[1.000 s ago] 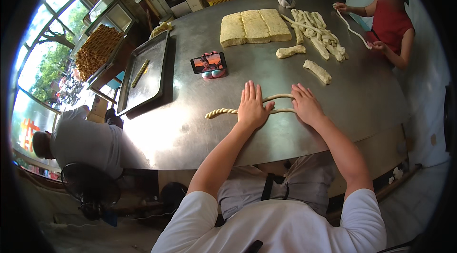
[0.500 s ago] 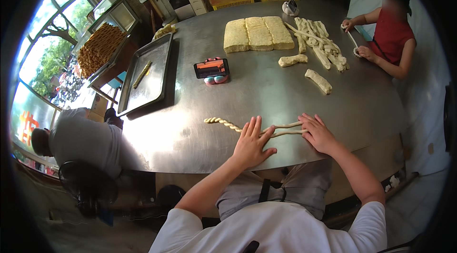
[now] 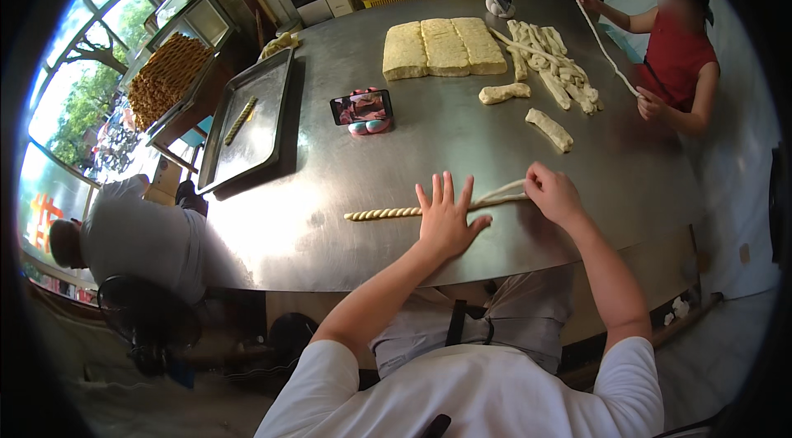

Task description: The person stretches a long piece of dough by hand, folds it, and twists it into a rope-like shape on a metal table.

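A pale dough rope lies across the near part of the metal table, its left stretch tightly twisted. My left hand rests flat over its middle with fingers spread, hiding the part beneath. On the right the rope splits into two loose strands, apart from each other. My right hand pinches their ends, slightly raised off the table. Farther off sit two short dough pieces, a pile of dough strips and a big scored dough slab.
A metal tray at left holds one dough twist. A phone leans on a stand mid-table. At far right a co-worker stretches a dough strand. Another person bends at left, near stacked brown twists.
My right hand has closed on the strand ends and lifted them. My left hand has shifted slightly right, fingers spread wider. The twisted end now lies straighter. The co-worker's strand is raised and longer.
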### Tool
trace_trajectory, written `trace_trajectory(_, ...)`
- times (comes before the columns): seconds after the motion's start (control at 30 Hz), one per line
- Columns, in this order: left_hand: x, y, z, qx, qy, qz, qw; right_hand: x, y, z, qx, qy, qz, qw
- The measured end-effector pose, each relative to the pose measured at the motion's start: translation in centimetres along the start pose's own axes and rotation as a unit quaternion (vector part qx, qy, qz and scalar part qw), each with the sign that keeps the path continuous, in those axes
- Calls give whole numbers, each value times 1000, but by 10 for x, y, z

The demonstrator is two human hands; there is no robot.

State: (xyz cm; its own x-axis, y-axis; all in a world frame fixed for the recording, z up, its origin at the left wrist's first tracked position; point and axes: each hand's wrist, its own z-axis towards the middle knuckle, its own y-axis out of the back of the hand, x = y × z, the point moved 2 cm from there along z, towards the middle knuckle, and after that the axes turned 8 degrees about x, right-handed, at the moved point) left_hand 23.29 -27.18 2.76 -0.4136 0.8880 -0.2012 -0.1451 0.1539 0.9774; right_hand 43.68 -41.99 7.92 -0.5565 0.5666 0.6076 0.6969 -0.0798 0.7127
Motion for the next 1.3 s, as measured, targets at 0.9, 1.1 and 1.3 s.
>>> trace_trajectory(0.9, 1, -28, 50, 23, -169, -71, 983, -56, -52, 24, -181, 194, -185, 946)
trace_trajectory(1.1, -31, -11, 11, 36, -50, 4, 998, -27, -10, -10, -67, 34, 37, 997)
trace_trajectory(1.3, -13, -30, 23, 35, -214, -77, 973, -62, -48, 1, -154, 247, -142, 946)
